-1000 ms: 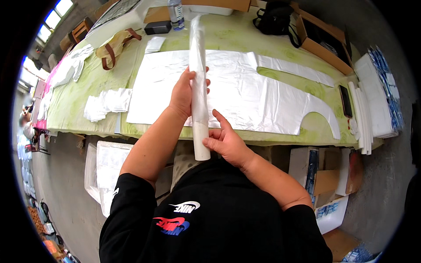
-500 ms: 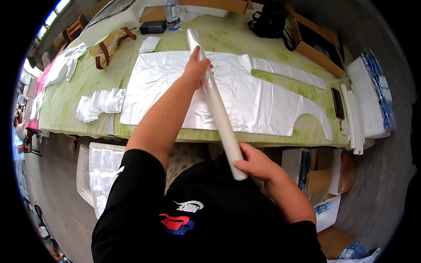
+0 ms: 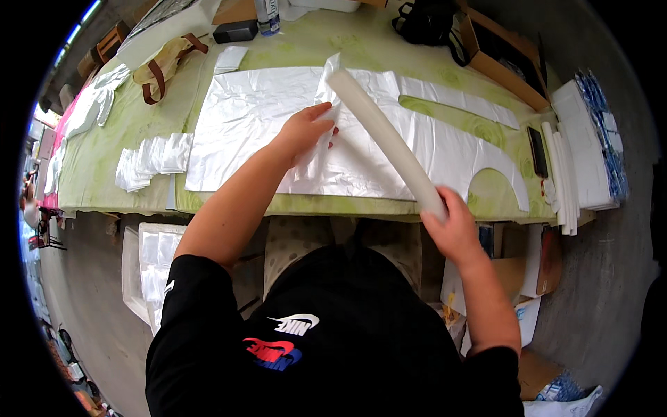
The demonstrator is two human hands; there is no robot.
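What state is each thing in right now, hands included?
Left hand: partly closed around the thin film
Thin film: crumpled, bunched in that hand
Right hand: closed on the white tube's near end
White tube: slanted, far end raised
Silvery sheet: spread out, wrinkled
Cardboard box: open-topped
Phone: lying flat
Bottle: upright, top out of view

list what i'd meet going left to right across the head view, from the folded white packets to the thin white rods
folded white packets → left hand → pale tube → right hand → dark phone → thin white rods
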